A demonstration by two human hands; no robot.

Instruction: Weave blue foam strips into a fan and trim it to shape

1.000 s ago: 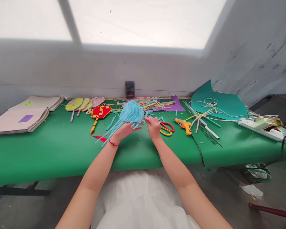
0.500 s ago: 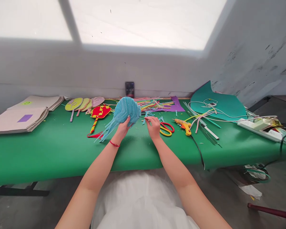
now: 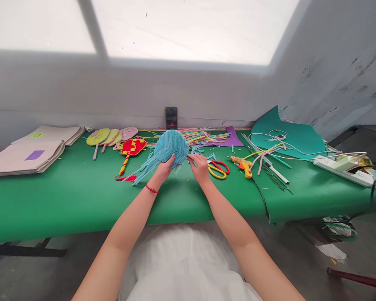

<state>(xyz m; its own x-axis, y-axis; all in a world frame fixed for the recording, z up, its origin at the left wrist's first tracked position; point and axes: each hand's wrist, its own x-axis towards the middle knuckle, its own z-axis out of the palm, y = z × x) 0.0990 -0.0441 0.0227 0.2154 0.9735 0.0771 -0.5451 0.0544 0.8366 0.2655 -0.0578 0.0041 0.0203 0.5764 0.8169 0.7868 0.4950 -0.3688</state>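
Observation:
My left hand (image 3: 163, 170), with a red string at the wrist, grips the lower edge of a light blue fan-shaped piece (image 3: 171, 146) woven from thin strips, and holds it tilted up above the green table (image 3: 81, 196). Loose blue strip ends (image 3: 141, 171) trail from it down to the left. My right hand (image 3: 200, 167) is pinched at the piece's right edge, on something too small to make out. Red and yellow scissors (image 3: 218, 169) lie just right of that hand.
A yellow glue gun (image 3: 242, 164) with a black cord lies right of the scissors. Coloured strips (image 3: 200, 137), round fans (image 3: 113, 137), a red fan (image 3: 132, 147), a teal sheet (image 3: 285, 131), a power strip (image 3: 341, 169) and paper stacks (image 3: 31, 152) crowd the table.
My left hand lifted the blue piece from lying flat to tilted upright. The right hand moved back in to pinch at its right edge.

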